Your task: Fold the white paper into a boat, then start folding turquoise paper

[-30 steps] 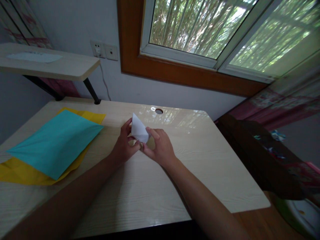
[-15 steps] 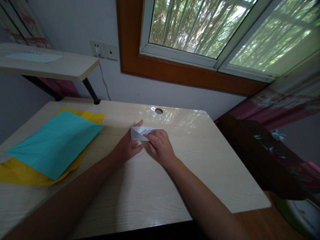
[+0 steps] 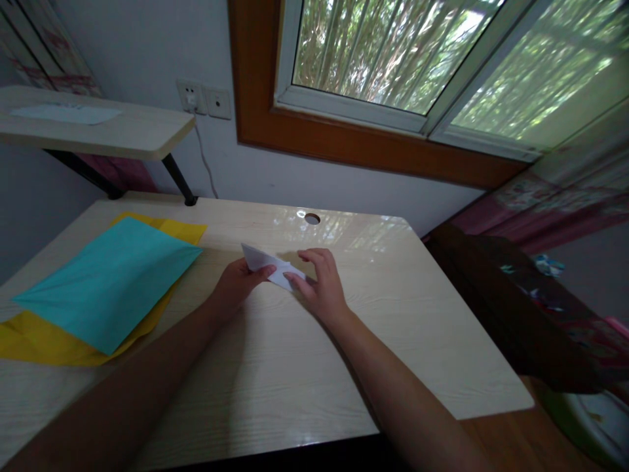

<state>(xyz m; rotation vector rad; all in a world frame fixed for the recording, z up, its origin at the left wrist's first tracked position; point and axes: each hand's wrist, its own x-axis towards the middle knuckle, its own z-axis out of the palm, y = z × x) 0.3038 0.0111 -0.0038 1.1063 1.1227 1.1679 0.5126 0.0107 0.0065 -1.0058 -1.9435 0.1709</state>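
Observation:
A small piece of folded white paper (image 3: 282, 274) is held in the air between my two hands over the desk. My left hand (image 3: 234, 283) pinches its left part, the thumb lying flat across the front and the other fingers behind. At the right end, my right hand (image 3: 324, 287) has its thumb against the paper's face. The index finger of that hand arches up above the paper's edge, while its lower fingers are partly hidden. A pointed corner of the paper sticks up at the upper left, and a fold line runs along it.
Left on the desk (image 3: 417, 328) lies a turquoise sheet (image 3: 113, 282) over a yellow sheet (image 3: 54, 341). A raised shelf (image 3: 147, 131) with a paper (image 3: 63, 114) stands behind them. The desk has a cable hole (image 3: 312, 219) near its back edge, below a window (image 3: 383, 59).
The paper has tilted, its left end now higher and its front facing me. My left thumb has moved onto the front. My right fingers have lifted out from the paper's fold and spread.

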